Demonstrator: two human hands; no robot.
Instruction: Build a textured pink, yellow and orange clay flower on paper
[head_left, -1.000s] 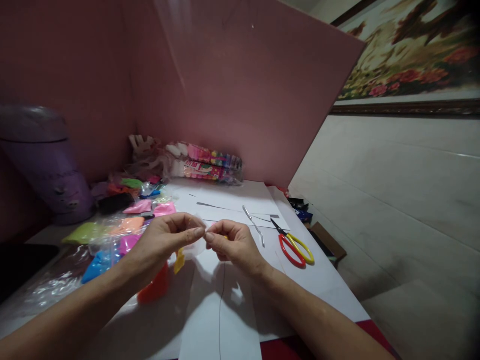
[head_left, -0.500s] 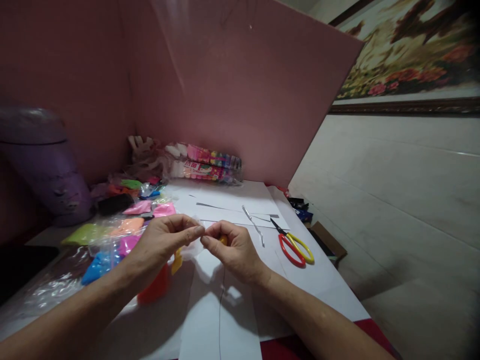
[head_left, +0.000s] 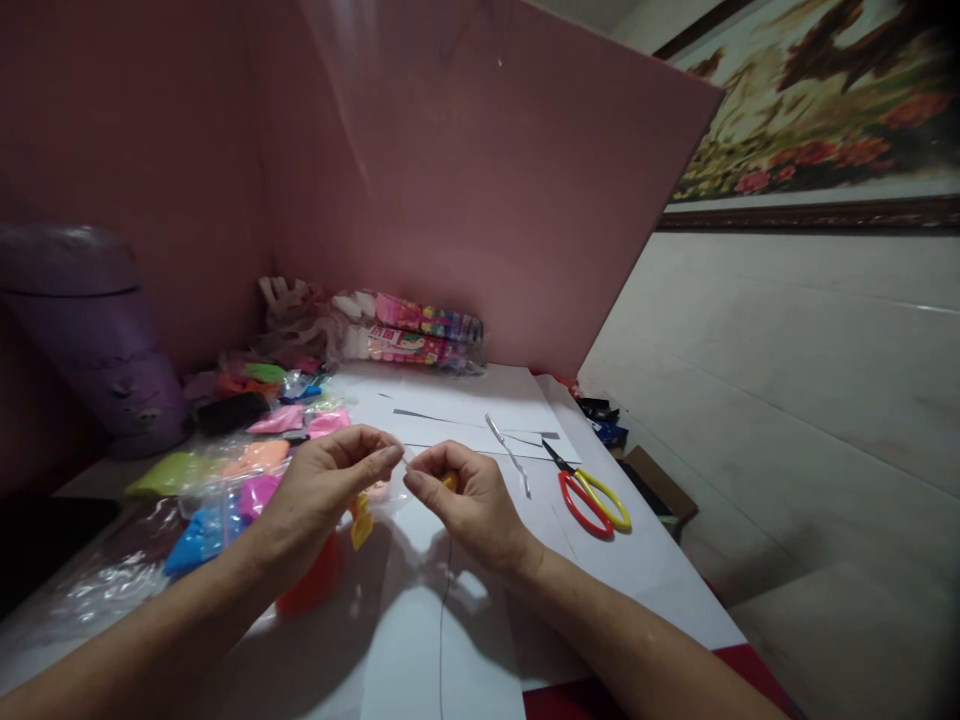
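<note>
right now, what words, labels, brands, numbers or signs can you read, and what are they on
None can be read with certainty.
Pack: characters on the wrapper, too small and blurred to read.
Purple container: faint dark marks, perhaps lettering, too blurred to read.
Scissors: no lettering visible.

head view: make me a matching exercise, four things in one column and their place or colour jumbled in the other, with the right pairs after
Things
1 small pale thing
2 scissors
3 tall container
4 framed picture

Places and colours
A purple, at the left edge
B upper right of the view
C between the left hand and the right hand, at their fingertips
D one red handle, one yellow

Right pairs
1-C, 2-D, 3-A, 4-B
</note>
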